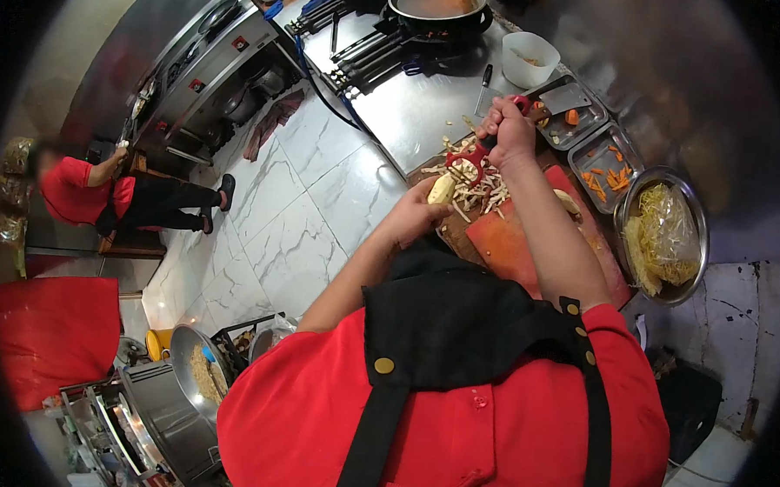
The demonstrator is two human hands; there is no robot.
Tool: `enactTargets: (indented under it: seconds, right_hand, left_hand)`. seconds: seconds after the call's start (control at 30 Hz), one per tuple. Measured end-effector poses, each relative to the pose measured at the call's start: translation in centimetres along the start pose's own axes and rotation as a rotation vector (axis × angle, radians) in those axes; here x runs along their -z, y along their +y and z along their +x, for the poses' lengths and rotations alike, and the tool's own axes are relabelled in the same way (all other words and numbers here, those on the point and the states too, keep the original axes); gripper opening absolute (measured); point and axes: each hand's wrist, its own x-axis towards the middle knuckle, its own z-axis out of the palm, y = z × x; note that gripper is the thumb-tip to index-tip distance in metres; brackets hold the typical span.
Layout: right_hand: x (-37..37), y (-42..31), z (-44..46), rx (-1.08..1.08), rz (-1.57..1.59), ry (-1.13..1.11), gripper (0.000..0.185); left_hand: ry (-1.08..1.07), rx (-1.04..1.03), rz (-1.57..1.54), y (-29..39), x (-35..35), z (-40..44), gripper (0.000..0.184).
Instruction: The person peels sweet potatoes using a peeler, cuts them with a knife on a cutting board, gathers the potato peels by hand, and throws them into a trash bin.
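Just above the frame's centre, the person's left hand (419, 212) is clamped on a pale vegetable piece (442, 191), seemingly steadying it against the red tool (478, 157) gripped by the right hand (511, 134). Pale strips (495, 192) lie alongside, probably within easy reach.

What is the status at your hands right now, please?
Left hand holding pale vegetable. Right hand gripping red tool, its head at the vegetable. Pale strips scattered below, nothing seen blocking.
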Motion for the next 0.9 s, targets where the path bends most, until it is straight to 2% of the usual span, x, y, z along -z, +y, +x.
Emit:
enactTargets:
  seconds: [0.03, 0.1, 0.13, 0.23, 0.33, 0.43, 0.5, 0.63, 0.67, 0.73, 0.77, 0.9]
  right_hand:
    - [0.3, 0.2, 0.0, -0.002, 0.004, 0.005, 0.015]
    - [0.9, 0.5, 0.7, 0.337, -0.439, -0.111, 0.016]
    - [1.3, 0.4, 1.2, 0.288, -0.273, -0.097, 0.016]
    - [1.2, 0.4, 1.1, 0.409, -0.339, -0.103, 0.016]
    - [-0.7, 0.5, -0.8, 0.287, -0.218, -0.099, 0.016]
    - [-1.5, 0.8, -1.4, 0.172, -0.090, -0.105, 0.016]
    - [-1.0, 0.8, -1.0, 0.021, 0.002, -0.026, 0.016]
    - [1.5, -0.2, 1.1, 0.105, 0.007, 0.013, 0.015]
    - [2.3, -0.4, 1.8, 0.312, -0.251, 0.062, 0.016]
    - [3.7, -1.1, 2.6, 0.368, -0.225, 0.063, 0.017]
    - [4.2, -1.1, 2.9, 0.411, -0.207, 0.071, 0.018]
    - [0.9, -0.9, 0.4, 0.353, -0.104, 0.040, 0.019]
  left_hand:
    - [-0.001, 0.006, 0.002, -0.3, 0.3, 0.0, 0.040]
    - [0.026, 0.119, -0.059, -0.9, 0.9, 0.1, 0.041]
    - [0.031, 0.114, -0.056, -0.9, 1.3, 0.3, 0.041]
    - [0.038, 0.193, -0.058, -1.3, 2.2, 0.9, 0.043]
    - [0.002, 0.161, -0.100, -2.1, 2.4, 2.2, 0.046]
    - [0.062, 0.058, 0.014, -1.8, 1.3, 2.4, 0.047]
    - [0.048, -0.081, 0.114, -1.3, 0.9, 2.3, 0.055]
    - [0.039, -0.049, 0.112, -0.4, 0.2, 1.3, 0.059]
    - [0.034, 0.014, 0.155, 0.0, 0.1, 1.2, 0.054]
    - [0.031, 0.066, 0.207, 0.6, 0.6, 2.0, 0.050]
    - [0.037, 0.082, 0.123, 0.4, 1.0, 2.5, 0.049]
    - [-0.033, 0.097, -0.063, 0.0, 1.2, 3.7, 0.044]
